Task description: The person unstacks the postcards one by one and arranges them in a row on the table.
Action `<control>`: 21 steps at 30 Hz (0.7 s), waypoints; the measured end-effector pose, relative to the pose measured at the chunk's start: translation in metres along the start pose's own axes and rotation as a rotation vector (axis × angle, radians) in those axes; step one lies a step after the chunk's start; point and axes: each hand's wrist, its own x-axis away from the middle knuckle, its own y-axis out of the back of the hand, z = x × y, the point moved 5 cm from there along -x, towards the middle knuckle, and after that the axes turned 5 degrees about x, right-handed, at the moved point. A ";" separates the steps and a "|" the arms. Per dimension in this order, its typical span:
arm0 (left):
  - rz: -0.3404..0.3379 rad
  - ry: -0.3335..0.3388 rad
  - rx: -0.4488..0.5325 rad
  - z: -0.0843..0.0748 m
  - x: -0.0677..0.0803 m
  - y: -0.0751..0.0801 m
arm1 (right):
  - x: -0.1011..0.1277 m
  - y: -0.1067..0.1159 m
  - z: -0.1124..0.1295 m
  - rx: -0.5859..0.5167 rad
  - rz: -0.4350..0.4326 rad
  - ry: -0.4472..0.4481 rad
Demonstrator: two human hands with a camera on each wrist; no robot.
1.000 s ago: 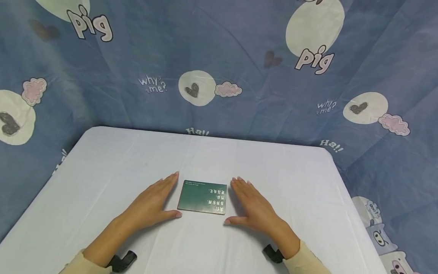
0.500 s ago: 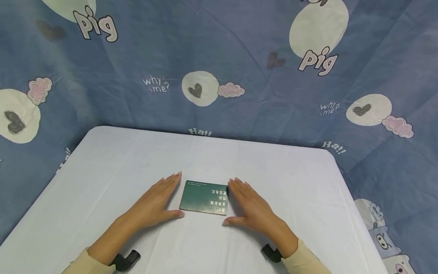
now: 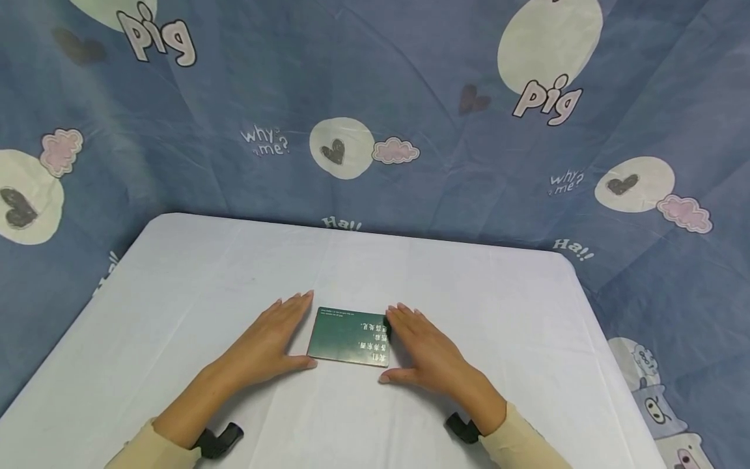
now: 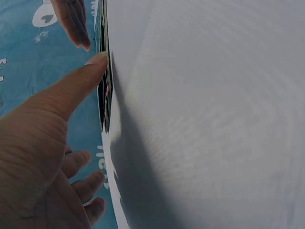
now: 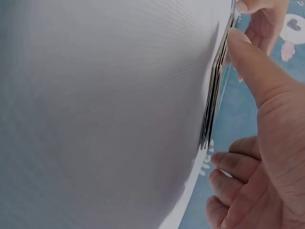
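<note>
a green card stack (image 3: 352, 337) lies flat near the middle of the white table (image 3: 176, 286). the left hand (image 3: 265, 344) rests palm down just left of it, fingers straight, thumb tip at its near left corner. the right hand (image 3: 423, 350) lies flat on the other side, fingers straight and touching the right edge, thumb at the near right corner. a blue printed cloth (image 3: 410, 78) hangs behind.
</note>
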 end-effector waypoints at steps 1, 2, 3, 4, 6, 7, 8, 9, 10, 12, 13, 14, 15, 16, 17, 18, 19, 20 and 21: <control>0.001 0.001 0.004 0.000 0.000 0.000 | 0.000 0.000 0.000 -0.001 0.001 -0.001; 0.002 -0.001 0.006 0.000 0.000 0.000 | -0.001 0.000 0.000 -0.002 0.003 -0.001; 0.004 -0.006 0.008 0.000 -0.001 0.000 | -0.001 0.000 0.000 -0.004 0.006 -0.004; 0.008 -0.009 0.010 0.000 -0.001 -0.001 | -0.002 0.000 0.000 -0.003 0.010 -0.007; 0.017 -0.017 0.011 -0.001 -0.003 -0.003 | -0.004 -0.001 0.000 -0.001 0.017 -0.011; 0.020 -0.021 0.013 -0.001 -0.004 -0.003 | -0.004 -0.001 0.000 0.000 0.020 -0.012; 0.023 -0.024 0.013 -0.002 -0.005 -0.004 | -0.005 -0.001 0.000 0.002 0.024 -0.013; 0.026 -0.025 0.015 -0.002 -0.006 -0.004 | -0.006 -0.001 0.000 0.001 0.025 -0.012; 0.029 -0.023 0.017 -0.002 -0.007 -0.005 | -0.007 -0.002 0.000 0.003 0.025 -0.011; 0.036 -0.020 0.022 -0.002 -0.008 -0.006 | -0.008 -0.002 0.000 0.003 0.030 -0.012; 0.039 -0.017 0.024 -0.002 -0.009 -0.006 | -0.008 -0.002 0.000 0.003 0.028 -0.010; 0.043 -0.014 0.025 -0.002 -0.009 -0.006 | -0.008 -0.002 0.000 0.003 0.033 -0.012; 0.045 -0.010 0.026 -0.002 -0.009 -0.007 | -0.008 -0.003 -0.001 0.001 0.037 -0.015; 0.048 -0.008 0.028 -0.002 -0.009 -0.007 | -0.008 -0.003 -0.001 0.001 0.043 -0.021; 0.050 -0.005 0.029 -0.002 -0.009 -0.007 | -0.008 -0.003 -0.001 -0.001 0.046 -0.023; 0.051 -0.005 0.031 -0.002 -0.009 -0.007 | -0.008 -0.003 -0.001 0.000 0.047 -0.024; 0.052 -0.004 0.034 -0.002 -0.010 -0.008 | -0.008 -0.003 -0.001 -0.002 0.049 -0.027; 0.053 -0.004 0.039 -0.002 -0.010 -0.008 | -0.008 -0.003 -0.002 -0.002 0.055 -0.034; 0.055 -0.006 0.043 -0.002 -0.010 -0.008 | -0.008 -0.003 -0.002 -0.001 0.056 -0.035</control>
